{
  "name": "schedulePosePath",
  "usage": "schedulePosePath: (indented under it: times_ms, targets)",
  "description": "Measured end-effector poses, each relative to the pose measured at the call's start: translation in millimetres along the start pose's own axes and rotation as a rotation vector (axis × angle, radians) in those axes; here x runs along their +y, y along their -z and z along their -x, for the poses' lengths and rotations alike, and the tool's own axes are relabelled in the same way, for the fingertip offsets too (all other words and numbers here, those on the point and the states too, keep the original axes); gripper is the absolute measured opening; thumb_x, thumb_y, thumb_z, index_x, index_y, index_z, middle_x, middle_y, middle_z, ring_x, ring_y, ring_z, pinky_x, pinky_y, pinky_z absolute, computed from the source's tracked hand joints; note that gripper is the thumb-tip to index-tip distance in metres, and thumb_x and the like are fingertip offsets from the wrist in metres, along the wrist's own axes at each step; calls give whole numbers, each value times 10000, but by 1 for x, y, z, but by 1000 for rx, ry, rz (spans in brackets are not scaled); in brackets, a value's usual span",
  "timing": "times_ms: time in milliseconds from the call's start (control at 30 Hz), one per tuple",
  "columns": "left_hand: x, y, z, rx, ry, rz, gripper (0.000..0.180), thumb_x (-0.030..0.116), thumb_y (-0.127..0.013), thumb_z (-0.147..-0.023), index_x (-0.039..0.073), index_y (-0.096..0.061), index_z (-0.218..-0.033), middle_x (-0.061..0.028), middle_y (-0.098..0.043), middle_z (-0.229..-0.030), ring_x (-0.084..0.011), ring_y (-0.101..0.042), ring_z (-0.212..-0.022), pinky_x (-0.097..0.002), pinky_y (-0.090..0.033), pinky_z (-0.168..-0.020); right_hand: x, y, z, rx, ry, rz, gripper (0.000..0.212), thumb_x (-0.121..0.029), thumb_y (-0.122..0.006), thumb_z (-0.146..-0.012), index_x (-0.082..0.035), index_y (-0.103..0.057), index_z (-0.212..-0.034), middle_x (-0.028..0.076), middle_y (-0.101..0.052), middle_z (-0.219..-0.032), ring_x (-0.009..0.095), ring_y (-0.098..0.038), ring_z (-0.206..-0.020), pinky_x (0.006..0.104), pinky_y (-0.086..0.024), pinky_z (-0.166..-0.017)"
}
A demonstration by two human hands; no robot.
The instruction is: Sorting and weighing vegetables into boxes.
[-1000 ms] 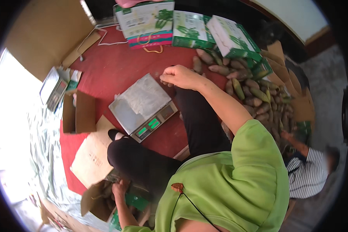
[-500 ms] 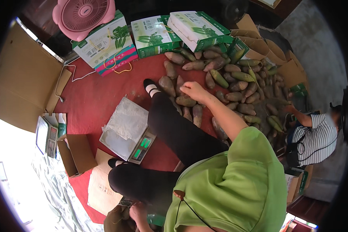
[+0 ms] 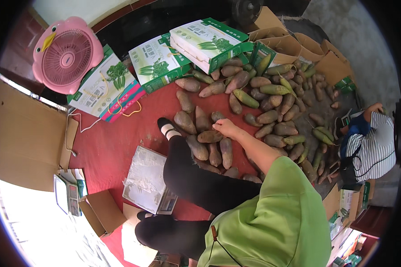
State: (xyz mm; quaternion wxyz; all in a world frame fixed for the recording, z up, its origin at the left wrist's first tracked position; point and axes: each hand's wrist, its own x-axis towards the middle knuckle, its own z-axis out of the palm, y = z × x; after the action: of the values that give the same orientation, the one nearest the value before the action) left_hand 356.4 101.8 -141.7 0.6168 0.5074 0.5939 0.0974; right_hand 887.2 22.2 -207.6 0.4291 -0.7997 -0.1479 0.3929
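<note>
One hand (image 3: 227,128) shows, the right, stretched out over a red floor (image 3: 116,142) to the near edge of a heap of brown and green roots (image 3: 272,102). Its fingers curl down onto one brown root (image 3: 209,136) at the heap's 7 o'clock edge, touching it; whether they have closed round it cannot be told. The left hand is out of view. A flat scale (image 3: 149,178) lies at 7 o'clock from the hand, beside the person's black-clad legs; its pan looks bare, so weighing seems barely started, with nearly the whole heap left. Three printed cartons (image 3: 160,62) lie at 11 to 12 o'clock, their contents hidden, and a pink fan (image 3: 67,53) beyond them. Another person in a striped top (image 3: 374,142) sits at 3 o'clock.
</note>
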Motion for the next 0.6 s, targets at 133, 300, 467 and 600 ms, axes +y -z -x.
schedulePosePath:
  times_ms: [133,300,467,600]
  targets:
    - [20,-12,-19,30,-35,-26,176,134,-584,-843,-18,-608,-928,-52,-597,-808,-176,-582,-722,-308,-485,-619,5,20,-26,-18,-185,-227,202,-235,-554,-876,-45,-613,-910,57,-621,-781,156,-583,-645,332,-452,-541]
    - [41,-27,-41,68,-70,-51,183,139,-580,-847,-18,-603,-939,-56,-595,-821,-178,-582,-733,-310,-486,-626,15,51,-80,162,-193,-275,141,-232,-546,-901,-146,-560,-1011,20,-614,-863,131,-579,-669,323,-446,-557]
    - [59,-43,-60,123,-97,-60,191,143,-575,-851,-18,-598,-950,-60,-594,-834,-181,-581,-744,-312,-487,-633,7,83,-129,280,-225,-462,213,-160,-536,-885,-175,-531,-1097,21,-607,-924,177,-610,-718,377,-450,-644]
    - [70,-53,-77,171,-114,-65,197,147,-571,-855,-19,-595,-960,-62,-593,-844,-183,-581,-753,-314,-488,-638,-15,99,-163,362,-202,-487,279,-109,-526,-870,-164,-529,-1144,39,-592,-928,192,-609,-717,374,-455,-641]
